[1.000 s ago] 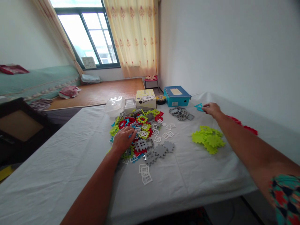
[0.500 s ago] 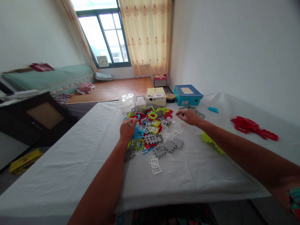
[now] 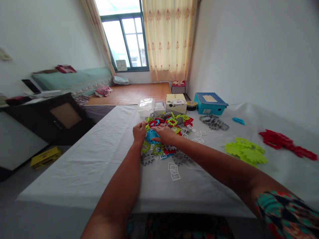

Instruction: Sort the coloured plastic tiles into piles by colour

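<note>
A long rectangular table under a white cloth (image 3: 94,156) bears a jumbled heap of multicoloured, notched plastic building pieces (image 3: 174,122). Behind the heap, to its right, is a blue lidded rectangular box (image 3: 210,104); directly behind it is a pale-yellow box with a black-and-white printed face (image 3: 175,104). Well to its right lies a red plastic pile (image 3: 281,141), and nearer on that side a lime-green plastic pile (image 3: 245,151). A grey plastic pile (image 3: 214,122) is to its right rear. The right hand (image 3: 164,133) reaches over the heap, fingers stretched out, thumb apart, beside bright-blue plastic pieces (image 3: 150,136); contact cannot be told. The left hand (image 3: 139,132) is at the heap's left edge, fingers bent close together; whether they pinch anything cannot be told. White plastic window frames (image 3: 174,171) lie in front of the heap.
</note>
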Motion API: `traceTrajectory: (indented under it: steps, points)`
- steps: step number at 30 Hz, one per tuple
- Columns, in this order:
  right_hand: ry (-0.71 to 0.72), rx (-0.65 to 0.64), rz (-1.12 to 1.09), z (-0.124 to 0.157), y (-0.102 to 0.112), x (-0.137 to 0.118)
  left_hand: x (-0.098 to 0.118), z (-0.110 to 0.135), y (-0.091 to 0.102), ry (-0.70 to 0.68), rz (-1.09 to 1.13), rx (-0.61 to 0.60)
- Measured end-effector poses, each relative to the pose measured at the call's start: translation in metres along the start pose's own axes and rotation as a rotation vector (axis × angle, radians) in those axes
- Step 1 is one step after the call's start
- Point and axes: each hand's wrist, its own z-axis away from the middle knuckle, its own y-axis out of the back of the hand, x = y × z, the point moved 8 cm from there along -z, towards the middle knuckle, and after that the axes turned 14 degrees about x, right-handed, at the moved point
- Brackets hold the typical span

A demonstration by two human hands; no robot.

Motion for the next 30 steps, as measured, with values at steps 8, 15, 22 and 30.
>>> traceTrajectory:
  steps: [8,15,22,30]
  points:
    - [-0.021,-0.192,0.065,0.001,-0.006,-0.003,-0.006,0.000,-0.001,0.017,0.030,0.004]
    - [-0.235,-0.055,-0.302,0.025,0.057,0.050,-0.002,0.002,0.000,0.033,0.034,-0.009]
    - [-0.628,0.038,-0.346,0.112,0.118,0.189,0.000,0.003,0.001,0.002,-0.033,-0.037]
    - [-0.941,0.227,0.355,0.239,0.210,0.316,0.008,0.002,-0.001,-0.056,-0.152,-0.070]
